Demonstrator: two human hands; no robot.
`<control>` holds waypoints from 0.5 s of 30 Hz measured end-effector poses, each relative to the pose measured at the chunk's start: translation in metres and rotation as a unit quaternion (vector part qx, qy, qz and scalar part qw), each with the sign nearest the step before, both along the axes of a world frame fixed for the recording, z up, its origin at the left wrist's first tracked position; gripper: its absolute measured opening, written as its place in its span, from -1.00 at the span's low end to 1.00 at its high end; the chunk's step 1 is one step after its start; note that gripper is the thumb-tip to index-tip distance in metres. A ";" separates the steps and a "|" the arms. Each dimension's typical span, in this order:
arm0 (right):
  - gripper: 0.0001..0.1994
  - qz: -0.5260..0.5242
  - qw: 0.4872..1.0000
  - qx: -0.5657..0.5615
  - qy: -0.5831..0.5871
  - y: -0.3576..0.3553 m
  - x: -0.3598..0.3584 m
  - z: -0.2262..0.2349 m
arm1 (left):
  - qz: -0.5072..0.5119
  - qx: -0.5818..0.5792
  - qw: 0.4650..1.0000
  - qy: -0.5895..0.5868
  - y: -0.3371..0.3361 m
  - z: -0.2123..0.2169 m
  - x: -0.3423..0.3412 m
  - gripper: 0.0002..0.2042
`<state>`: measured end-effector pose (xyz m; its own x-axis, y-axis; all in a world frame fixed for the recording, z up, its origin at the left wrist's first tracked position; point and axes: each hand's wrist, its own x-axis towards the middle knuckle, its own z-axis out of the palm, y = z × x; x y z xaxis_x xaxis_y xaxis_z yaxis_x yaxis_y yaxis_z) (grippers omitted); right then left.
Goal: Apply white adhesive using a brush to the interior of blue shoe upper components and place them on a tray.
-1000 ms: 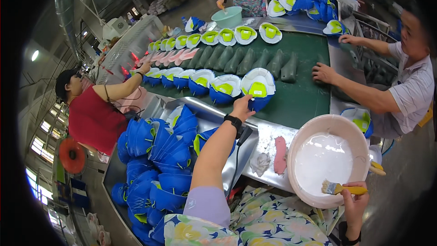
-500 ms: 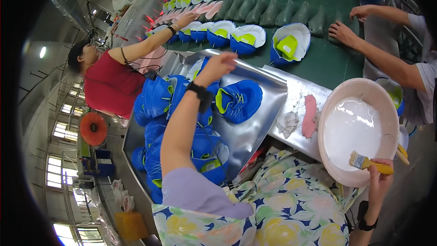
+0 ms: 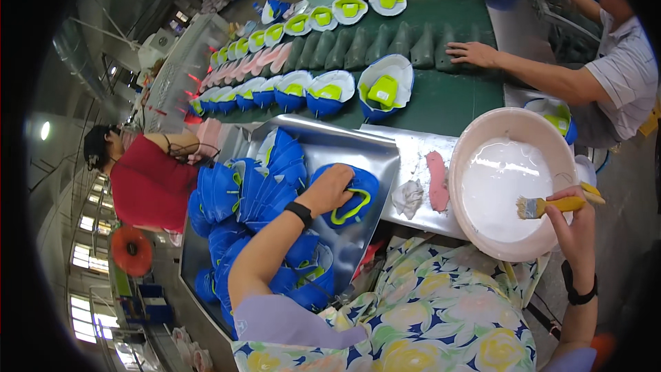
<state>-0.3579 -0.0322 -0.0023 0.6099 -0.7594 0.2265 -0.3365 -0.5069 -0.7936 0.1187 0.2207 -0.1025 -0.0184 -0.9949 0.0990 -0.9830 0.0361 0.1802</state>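
My left hand (image 3: 329, 189) has its fingers closed on a blue shoe upper (image 3: 359, 201) with a lime-green lining edge, at the right side of a metal tray (image 3: 381, 160). Part of the upper is hidden under the hand. My right hand (image 3: 575, 224) grips a paintbrush (image 3: 568, 204) by its yellow handle. The brush's pale bristles point left, above the white liquid (image 3: 506, 186) in a round, pale pink basin (image 3: 471, 231). More blue uppers (image 3: 261, 196) are heaped in the tray, left of my left hand.
Beyond the tray, a green conveyor (image 3: 454, 100) carries rows of uppers, dark shoe lasts (image 3: 358, 48) and pink insole-like pieces (image 3: 241, 69). A crumpled white cloth (image 3: 407, 198) and a pink strip (image 3: 436, 180) lie beside the basin. Co-workers stand left (image 3: 148, 179) and right (image 3: 620, 62).
My left hand has come down from above the tray and taken hold of the upper, which now lies turned differently. The brush has moved up over the liquid. The view has shifted.
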 end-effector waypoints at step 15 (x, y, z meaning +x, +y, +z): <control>-0.85 0.046 0.970 0.204 -0.121 -0.036 0.030 -0.012 | -0.019 0.048 0.474 0.879 -0.114 0.086 -0.078 -0.49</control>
<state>-0.3274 -0.0685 -0.0140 0.6464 -0.7603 0.0638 -0.0831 -0.1532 -0.9847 0.0406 0.1071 -0.0165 -0.0100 -0.9987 -0.0505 0.6906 -0.0434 0.7219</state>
